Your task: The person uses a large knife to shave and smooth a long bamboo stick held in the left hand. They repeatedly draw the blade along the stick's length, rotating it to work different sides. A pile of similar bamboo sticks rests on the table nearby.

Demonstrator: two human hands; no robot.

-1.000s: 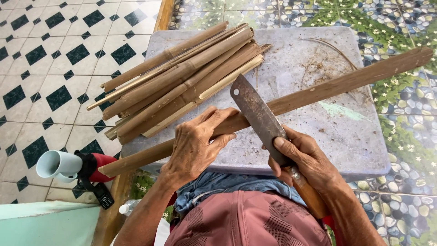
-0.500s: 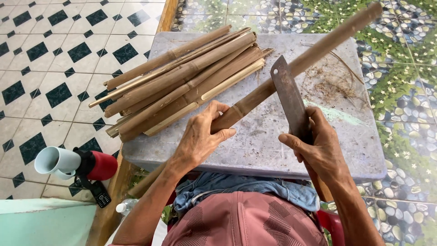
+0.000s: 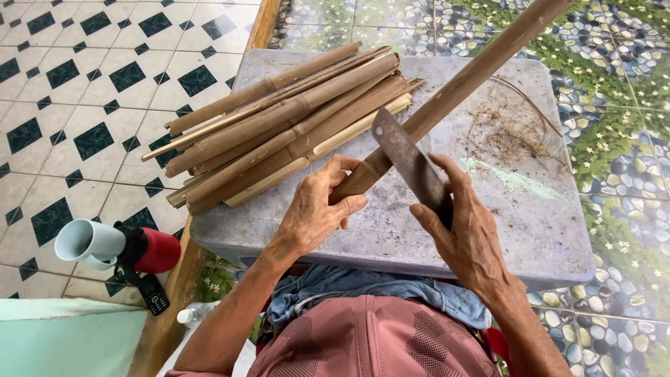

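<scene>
Both hands stay clenched: left tilts bamboo pole steeper, right keeps cleaver.

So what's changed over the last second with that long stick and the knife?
The left hand has swung the long bamboo stick from lying nearly flat across the slab to pointing steeply up and away, its far end now out of view. The right hand moved the cleaver off the stick's near part to its right side. Both grips held; the bamboo bundle and flask stayed put.
</scene>
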